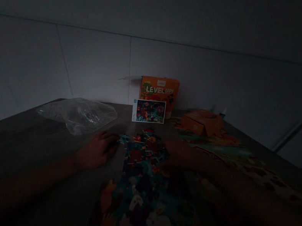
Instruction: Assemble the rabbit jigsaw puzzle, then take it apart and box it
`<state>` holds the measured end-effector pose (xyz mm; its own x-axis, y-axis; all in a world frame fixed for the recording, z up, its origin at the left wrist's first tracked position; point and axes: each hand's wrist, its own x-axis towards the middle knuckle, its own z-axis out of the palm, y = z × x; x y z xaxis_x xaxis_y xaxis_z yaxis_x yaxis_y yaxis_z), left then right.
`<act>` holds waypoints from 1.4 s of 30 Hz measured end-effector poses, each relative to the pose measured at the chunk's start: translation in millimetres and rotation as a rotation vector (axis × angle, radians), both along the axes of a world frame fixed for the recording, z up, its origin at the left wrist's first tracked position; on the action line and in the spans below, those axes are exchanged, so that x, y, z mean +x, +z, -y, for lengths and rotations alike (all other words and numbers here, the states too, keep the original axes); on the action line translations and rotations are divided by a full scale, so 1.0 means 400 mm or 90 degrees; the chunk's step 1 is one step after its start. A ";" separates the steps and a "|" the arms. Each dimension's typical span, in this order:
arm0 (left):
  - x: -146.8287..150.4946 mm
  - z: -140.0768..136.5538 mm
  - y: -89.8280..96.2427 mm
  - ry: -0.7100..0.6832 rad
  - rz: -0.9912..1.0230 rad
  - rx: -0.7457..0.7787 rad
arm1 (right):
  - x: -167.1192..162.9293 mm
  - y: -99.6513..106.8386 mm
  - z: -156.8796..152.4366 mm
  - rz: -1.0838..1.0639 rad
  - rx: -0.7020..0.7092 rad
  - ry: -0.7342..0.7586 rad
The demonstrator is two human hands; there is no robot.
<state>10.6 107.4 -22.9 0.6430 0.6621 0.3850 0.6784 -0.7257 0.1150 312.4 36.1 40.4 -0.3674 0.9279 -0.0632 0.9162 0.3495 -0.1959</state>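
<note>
The left hand (97, 150) lies low at the table, with its fingers bent and turned toward a small teal puzzle piece (124, 138); the light is very weak, so I cannot tell whether the fingers are closed on this piece or only lie beside it. The right hand (177, 154) reaches from the other side over the right edge of the jigsaw puzzle (141, 189), near its upper part, and here also I cannot tell whether the fingers pinch something. The puzzle lies flat between the two forearms and extends toward the person; white rabbits and flowers can be seen in its nearer part, while its farther end has an uneven edge. Just beyond this end stands a picture card (150, 112) with a similar dark, colourful scene, and it covers the lower part of an upright orange box (160, 85) with the words "LEVEL UP!". To the left of the card, a clear plastic bag (89, 115) lies crumpled on the grey table (32, 139). On the right, a second orange box (196, 121) rests at the far end of another colourful picture sheet (273, 181). Behind everything is a pale wall (91, 55).
</note>
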 end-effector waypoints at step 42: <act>-0.002 0.000 0.007 0.004 -0.026 -0.007 | 0.062 0.019 -0.056 0.033 0.106 0.084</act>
